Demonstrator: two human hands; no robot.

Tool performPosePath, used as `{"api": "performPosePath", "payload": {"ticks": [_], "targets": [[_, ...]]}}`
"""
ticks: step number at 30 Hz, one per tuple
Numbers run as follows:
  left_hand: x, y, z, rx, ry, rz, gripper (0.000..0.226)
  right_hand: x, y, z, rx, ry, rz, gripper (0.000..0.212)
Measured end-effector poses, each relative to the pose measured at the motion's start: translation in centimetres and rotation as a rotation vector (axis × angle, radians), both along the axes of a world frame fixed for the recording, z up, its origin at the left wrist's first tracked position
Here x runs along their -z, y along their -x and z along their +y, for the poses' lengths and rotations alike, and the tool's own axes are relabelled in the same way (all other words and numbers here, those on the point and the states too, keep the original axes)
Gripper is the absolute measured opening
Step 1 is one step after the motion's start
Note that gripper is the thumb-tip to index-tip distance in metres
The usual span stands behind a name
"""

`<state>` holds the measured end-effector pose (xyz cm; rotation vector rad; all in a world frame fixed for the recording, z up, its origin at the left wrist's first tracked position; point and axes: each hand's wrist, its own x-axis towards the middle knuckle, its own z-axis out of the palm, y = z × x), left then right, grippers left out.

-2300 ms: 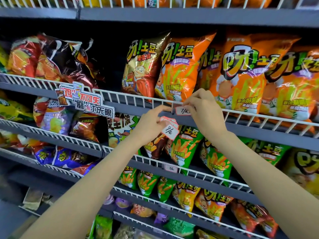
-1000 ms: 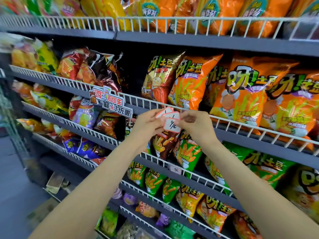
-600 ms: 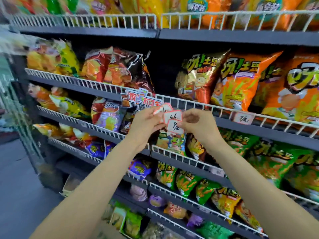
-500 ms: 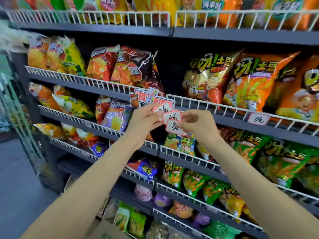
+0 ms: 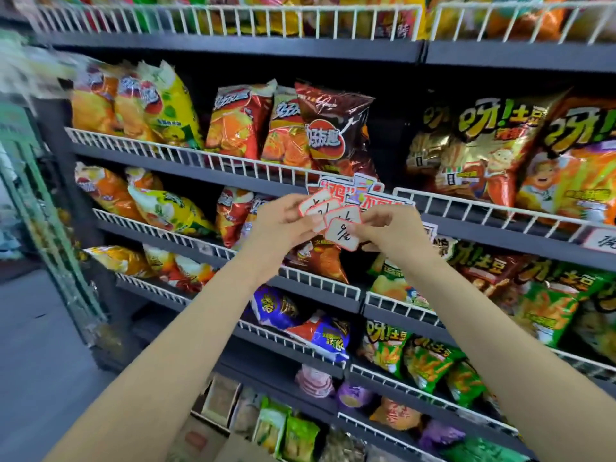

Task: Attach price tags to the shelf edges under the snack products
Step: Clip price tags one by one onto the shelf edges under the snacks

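My left hand point(image 5: 280, 225) holds a small fan of white price tags with red borders point(image 5: 328, 215) in front of the shelves. My right hand point(image 5: 388, 228) pinches the lowest tag point(image 5: 343, 233), which reads 9/元, at its right edge. Both hands hover in front of the white wire shelf edge point(image 5: 253, 166) under red and orange chip bags point(image 5: 290, 128). A tag fixed earlier point(image 5: 605, 240) hangs on the shelf edge at the far right, under the orange potato-stick bags point(image 5: 566, 158).
A colourful promo sign point(image 5: 353, 191) clips to the wire rail just behind my hands. Several dark shelves with white wire fronts carry snack bags above and below. A green frame point(image 5: 36, 201) stands at the left, with grey floor point(image 5: 40, 361) beneath.
The view has swung left along the shelves, so the fixed tag now sits at the far right. My hands stay together on the fan of tags, and my right hand now pinches the lowest one.
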<state>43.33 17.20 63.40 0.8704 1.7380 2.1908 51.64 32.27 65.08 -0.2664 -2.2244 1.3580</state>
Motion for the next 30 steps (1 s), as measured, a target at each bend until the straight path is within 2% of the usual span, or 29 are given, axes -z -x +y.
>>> {"api": "performPosePath", "payload": {"ticks": [5,10,18,25,30], "targets": [[-0.4,2.9,-0.7,-0.035,0.059,0.053,0.021,-0.1,3.8,-0.7,-0.045,0.073,-0.002,0.019],[-0.7,5.4,-0.9,-0.075,0.108,0.079,0.021,-0.2,6.6,-1.3,-0.113,0.099,0.009,0.007],[-0.5,10.8,-2.9,-0.146,0.13,0.069,0.021,-0.1,11.2,-2.3,-0.075,-0.003,0.014,0.009],[-0.4,17.8,-6.8,-0.153,0.197,0.081,0.024,-0.4,17.8,-6.9,-0.042,-0.088,0.029,0.003],[-0.7,24.3,-10.8,-0.248,0.303,0.145,0.031,-0.6,23.5,-11.0,-0.009,-0.066,0.074,0.014]]}}
